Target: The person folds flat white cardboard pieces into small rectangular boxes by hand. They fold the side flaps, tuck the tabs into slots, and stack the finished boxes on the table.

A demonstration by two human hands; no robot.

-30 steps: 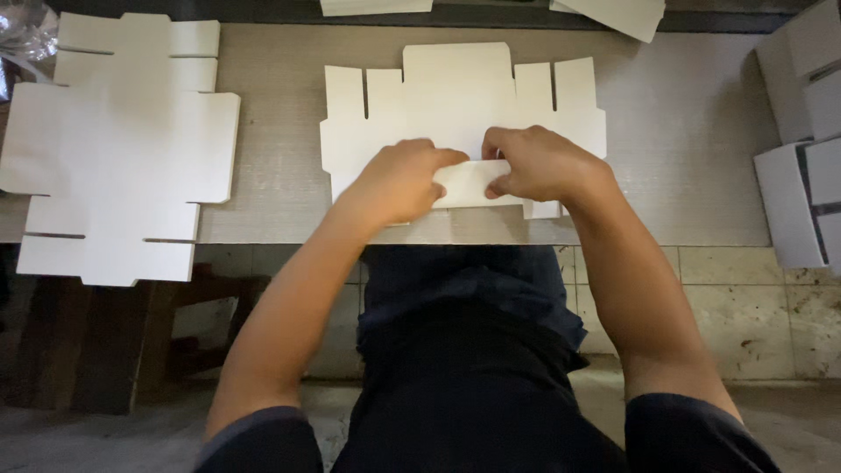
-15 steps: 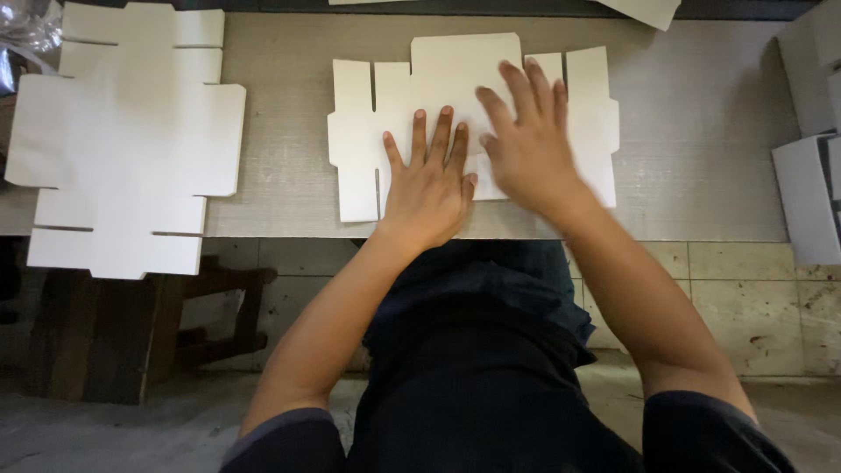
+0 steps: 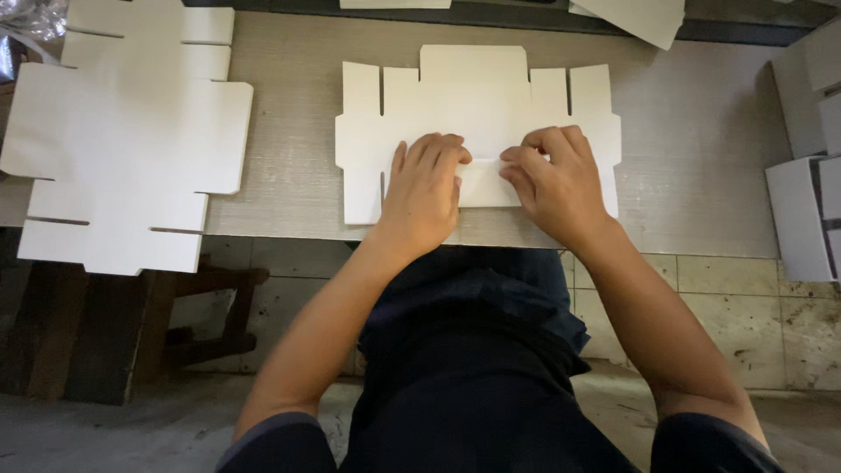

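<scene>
Cardboard, white and die-cut, lies flat on the grey table (image 3: 701, 175) as an unfolded box blank (image 3: 473, 96), square in front of the person at about 12 o'clock from the body, its near edge close to the table's front edge. The left hand (image 3: 425, 188) rests on it with fingers curled, knuckles pressing down on the near middle flap (image 3: 484, 182), which seems folded back onto the sheet; the right hand (image 3: 556, 180) is bent too, fingertips pinching or pushing the same flap from the 3 o'clock side, so both hands are closed down on the flap rather than spread flat. Whether either one truly grips an edge cannot be told, since the fingers hide it. Trouble, as I judge it, could come from uneven pressure: if one hand bears harder, the crease may run off its scored line and the flap may sit crooked, or the thin tabs beside the slots may buckle or tear. With the blank so near the table edge, a push toward the body might also slide it partly off. At 9 o'clock a stack of larger blanks (image 3: 123, 140) hangs over the table's front edge, well apart from the hands. At 3 o'clock, finished white boxes (image 3: 802, 219) stand at the right side, and more white sheets (image 3: 639, 16) poke in at 1 o'clock. Nothing lies between the hands and the flap; only the side tabs of the sheet itself crowd the fold.
</scene>
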